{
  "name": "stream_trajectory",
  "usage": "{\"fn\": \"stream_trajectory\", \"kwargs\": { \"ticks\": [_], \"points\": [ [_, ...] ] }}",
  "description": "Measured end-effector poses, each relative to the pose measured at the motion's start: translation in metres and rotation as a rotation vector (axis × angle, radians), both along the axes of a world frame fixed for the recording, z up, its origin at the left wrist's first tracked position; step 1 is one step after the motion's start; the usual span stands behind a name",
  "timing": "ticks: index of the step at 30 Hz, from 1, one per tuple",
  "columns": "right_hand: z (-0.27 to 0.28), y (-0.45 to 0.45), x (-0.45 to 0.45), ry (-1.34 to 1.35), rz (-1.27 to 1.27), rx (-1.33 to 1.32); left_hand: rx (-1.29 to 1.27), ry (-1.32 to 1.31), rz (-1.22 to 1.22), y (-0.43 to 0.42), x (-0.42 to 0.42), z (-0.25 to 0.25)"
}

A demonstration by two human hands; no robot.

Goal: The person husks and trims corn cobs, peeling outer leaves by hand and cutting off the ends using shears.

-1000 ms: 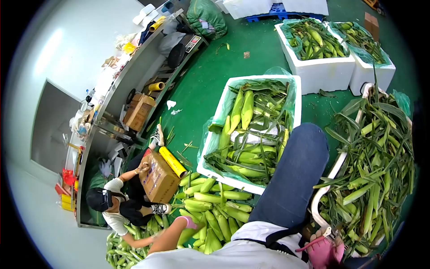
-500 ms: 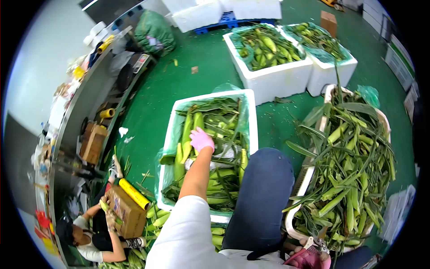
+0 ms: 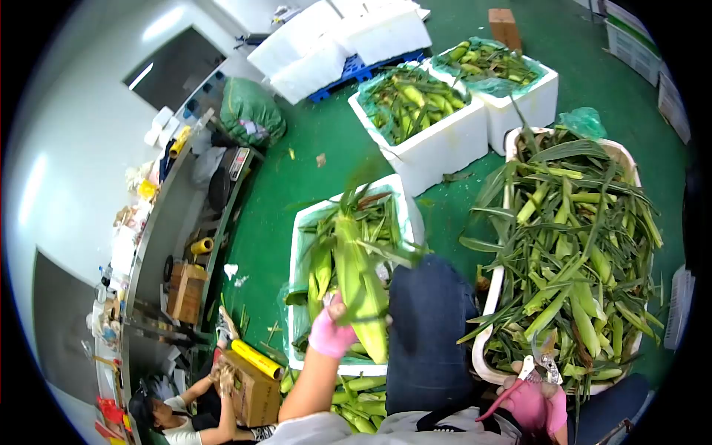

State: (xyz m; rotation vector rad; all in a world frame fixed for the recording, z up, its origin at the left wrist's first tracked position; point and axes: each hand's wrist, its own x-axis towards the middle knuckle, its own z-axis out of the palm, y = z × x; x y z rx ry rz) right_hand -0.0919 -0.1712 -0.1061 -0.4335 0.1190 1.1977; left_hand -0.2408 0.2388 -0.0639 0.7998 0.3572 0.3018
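My left hand [image 3: 331, 332], in a pink glove, grips a large ear of corn in its green husk [image 3: 358, 285]. The ear is raised, its leafy tip pointing away from me and somewhat blurred. Beneath it stands a white foam box [image 3: 406, 211] lined with green plastic, holding more husked ears and leaves. My right hand [image 3: 528, 404], also pink-gloved, is low on the right, closed around pruning shears with red handles [image 3: 492, 404]. The blades lie over the near edge of a white tub [image 3: 492, 315] heaped with husks and leaves.
Two foam boxes of corn [image 3: 445, 144] stand beyond. Loose ears [image 3: 360, 404] lie before me. At lower left another person [image 3: 185, 415] sits by a cardboard box [image 3: 256, 389] and yellow roll [image 3: 256, 358]. A shelf [image 3: 159, 259] lines the left; a green sack [image 3: 251, 111] stands behind.
My left hand has taken hold of an ear from the foam box and drawn it up toward me. The right hand with the shears has risen slightly into view. The camera view has shifted.
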Motion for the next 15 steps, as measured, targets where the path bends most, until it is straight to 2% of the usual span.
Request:
{"fn": "stream_trajectory", "kwargs": {
  "ticks": [1, 2, 3, 5, 7, 9, 10, 12, 13, 15],
  "points": [
    [0.016, 0.000, 0.004, -0.074, 0.004, -0.093, -0.123, -0.109, -0.101, -0.023, 0.020, 0.016],
    [0.027, 0.000, 0.005, -0.126, -0.012, -0.077, -0.285, -0.164, -0.144, -0.046, 0.041, 0.029],
    [0.038, -0.001, 0.004, -0.176, -0.037, -0.066, -0.303, -0.171, -0.192, -0.063, 0.060, 0.026],
    [0.062, -0.011, 0.009, -0.340, -0.016, -0.164, -0.166, -0.031, -0.269, -0.099, 0.100, 0.022],
    [0.044, -0.023, 0.009, -0.921, -0.198, -0.382, 0.008, 0.012, -0.441, -0.139, 0.138, 0.028],
    [0.055, -0.035, 0.024, -1.188, -0.413, -0.784, 0.010, 0.052, -0.570, -0.167, 0.162, 0.011],
    [0.047, -0.041, 0.033, -1.158, -0.512, -0.916, 0.067, 0.047, -0.634, -0.190, 0.172, 0.022],
    [0.055, -0.050, 0.053, -1.147, -0.716, -0.962, 0.145, 0.097, -0.775, -0.223, 0.180, 0.034],
    [0.065, -0.052, 0.062, -1.250, -0.799, -0.954, 0.163, 0.025, -0.839, -0.235, 0.185, 0.024],
    [0.054, -0.049, 0.062, -1.170, -0.847, -0.805, 0.077, 0.176, -0.793, -0.258, 0.187, 0.017]
  ]
}}
